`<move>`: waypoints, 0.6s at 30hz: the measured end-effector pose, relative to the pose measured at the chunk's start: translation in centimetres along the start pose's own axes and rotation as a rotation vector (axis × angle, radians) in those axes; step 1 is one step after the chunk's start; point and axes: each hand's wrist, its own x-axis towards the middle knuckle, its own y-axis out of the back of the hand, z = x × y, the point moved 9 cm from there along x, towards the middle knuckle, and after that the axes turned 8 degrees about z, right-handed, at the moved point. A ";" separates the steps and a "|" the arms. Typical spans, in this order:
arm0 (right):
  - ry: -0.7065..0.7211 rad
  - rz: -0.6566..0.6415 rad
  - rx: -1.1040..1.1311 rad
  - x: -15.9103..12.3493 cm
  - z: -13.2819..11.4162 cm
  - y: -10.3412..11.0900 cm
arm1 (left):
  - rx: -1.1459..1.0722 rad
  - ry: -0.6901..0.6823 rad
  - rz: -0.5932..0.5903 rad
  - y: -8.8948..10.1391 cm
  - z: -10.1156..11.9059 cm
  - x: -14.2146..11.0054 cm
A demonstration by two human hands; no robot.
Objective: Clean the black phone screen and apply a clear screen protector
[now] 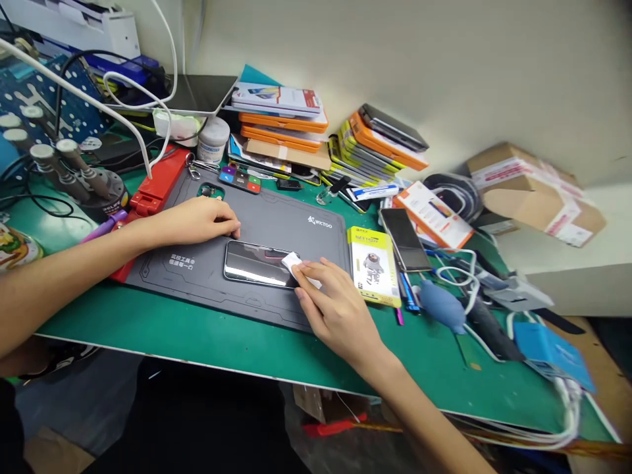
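A smartphone [254, 263] lies screen up on a dark grey work mat [296, 217], its glossy glass catching a bright reflection. Pinched in the fingers of my right hand [340, 309] is a small white wipe [291, 261], pressed against the phone's right end. My left hand [202, 220] rests on the mat just beyond the phone's upper left corner, apart from it. Its fingers are curled down and closed, with nothing seen in them. The undersides of those fingers are hidden.
A red clamp-like tool [153, 187] lies along the mat's left edge. Right of the mat are a yellow battery box [374, 266], another phone [405, 238] and a blue-grey air blower [442, 305]. Stacked boxes [281, 125] stand behind. The green table's front edge [222, 364] runs near me.
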 end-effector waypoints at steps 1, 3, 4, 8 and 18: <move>0.004 0.007 0.007 0.6 -0.5 -0.4 | 0.001 -0.002 0.000 0.0 0.0 0.0; 0.026 0.014 0.027 2.4 -2.0 -1.4 | 0.003 -0.017 -0.004 0.1 0.2 -0.1; 0.043 0.017 0.042 3.4 -2.9 -2.0 | 0.004 -0.026 -0.007 0.1 0.4 -0.1; 0.114 0.020 0.066 6.0 -5.5 -3.4 | 0.029 -0.008 -0.016 0.6 0.5 -0.2; -0.010 0.018 -0.018 -1.1 -0.5 0.8 | 0.037 0.003 -0.010 0.2 0.3 0.2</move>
